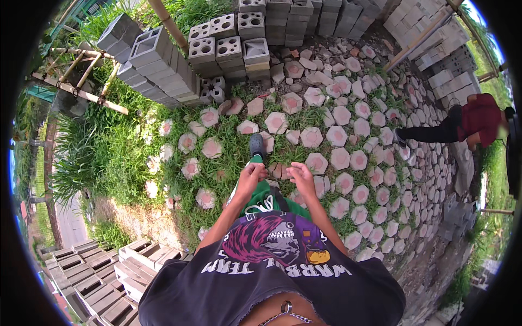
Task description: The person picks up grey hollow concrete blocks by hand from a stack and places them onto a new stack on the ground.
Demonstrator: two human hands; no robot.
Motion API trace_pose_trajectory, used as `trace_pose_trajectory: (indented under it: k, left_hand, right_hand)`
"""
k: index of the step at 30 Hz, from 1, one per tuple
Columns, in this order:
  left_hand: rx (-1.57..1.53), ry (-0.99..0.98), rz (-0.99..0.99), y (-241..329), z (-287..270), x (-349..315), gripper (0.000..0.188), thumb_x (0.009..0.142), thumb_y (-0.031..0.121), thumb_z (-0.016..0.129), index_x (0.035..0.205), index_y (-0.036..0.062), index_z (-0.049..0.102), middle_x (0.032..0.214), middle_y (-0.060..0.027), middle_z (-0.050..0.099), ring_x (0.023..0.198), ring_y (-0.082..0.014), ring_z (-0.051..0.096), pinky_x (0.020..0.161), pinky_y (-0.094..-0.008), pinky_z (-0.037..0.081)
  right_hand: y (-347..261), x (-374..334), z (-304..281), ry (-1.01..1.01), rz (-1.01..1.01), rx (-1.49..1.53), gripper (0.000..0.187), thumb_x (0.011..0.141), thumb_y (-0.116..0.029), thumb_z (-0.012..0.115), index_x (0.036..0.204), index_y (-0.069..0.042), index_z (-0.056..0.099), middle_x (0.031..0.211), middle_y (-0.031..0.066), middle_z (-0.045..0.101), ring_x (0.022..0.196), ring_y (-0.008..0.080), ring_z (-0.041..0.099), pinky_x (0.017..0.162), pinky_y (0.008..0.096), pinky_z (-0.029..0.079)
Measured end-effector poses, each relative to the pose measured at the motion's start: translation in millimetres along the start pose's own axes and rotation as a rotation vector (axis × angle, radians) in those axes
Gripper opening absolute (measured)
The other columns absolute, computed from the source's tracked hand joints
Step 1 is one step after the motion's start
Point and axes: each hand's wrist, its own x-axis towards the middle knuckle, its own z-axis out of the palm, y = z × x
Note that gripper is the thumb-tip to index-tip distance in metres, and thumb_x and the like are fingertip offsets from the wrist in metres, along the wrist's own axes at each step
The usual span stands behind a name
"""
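Observation:
Both my hands are in front of my waist, above green shorts [263,194] with a white drawstring. My left hand [252,176] is closed, its fingers curled inward, with nothing visible in it. A short gap away, my right hand [300,176] has loosely bent fingers partly apart and appears to hold nothing. Below the hands, a dark clog [257,145] on one foot rests by a hexagonal paving stone [248,127]. My other foot is hidden.
Hexagonal stones with reddish centres [337,136] sit among grass. Hollow concrete blocks [157,62] are stacked ahead on the left, grey blocks with round holes [223,26] beside them. A bamboo frame [81,81] stands far left. At right, a person in a maroon shirt [479,117] strides over the stones.

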Motion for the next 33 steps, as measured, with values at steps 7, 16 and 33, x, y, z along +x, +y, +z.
trace_pose_trajectory:
  k: [7, 16, 33]
  left_hand:
    - [0.049, -0.148, 0.05, 89.2, 19.3, 149.8, 0.028, 0.094, 0.032, 0.054, 0.097, 0.0043, 0.057, 0.092, -0.0045, 0.062, 0.083, -0.0132, 0.059, 0.076, -0.0287, 0.046]
    - [0.02, -0.106, 0.132, 219.4, 9.3, 290.3, 0.027, 0.095, 0.029, 0.055, 0.099, 0.0022, 0.058, 0.088, -0.0041, 0.063, 0.079, -0.0106, 0.059, 0.072, -0.0252, 0.046]
    - [0.12, -0.158, 0.007, 262.4, 108.0, 455.4, 0.03, 0.095, 0.03, 0.055, 0.102, 0.0014, 0.058, 0.09, -0.0044, 0.063, 0.078, -0.0108, 0.059, 0.072, -0.0244, 0.045]
  right_hand:
    - [-76.8, 119.4, -5.9, 0.188, -0.033, 0.056, 0.038, 0.089, -0.021, 0.059, 0.121, -0.002, 0.051, 0.106, 0.0084, 0.066, 0.091, 0.0128, 0.061, 0.075, 0.0275, 0.047]
    - [-182.2, 264.7, 15.7, 0.203, -0.049, 0.163, 0.036, 0.091, -0.024, 0.059, 0.12, -0.005, 0.052, 0.105, 0.0052, 0.066, 0.091, 0.0115, 0.06, 0.075, 0.0269, 0.046]
    - [-241.7, 412.4, -78.8, 0.259, -0.029, 0.195, 0.035, 0.091, -0.026, 0.059, 0.119, -0.005, 0.052, 0.106, 0.0066, 0.066, 0.093, 0.0135, 0.06, 0.078, 0.0285, 0.047]
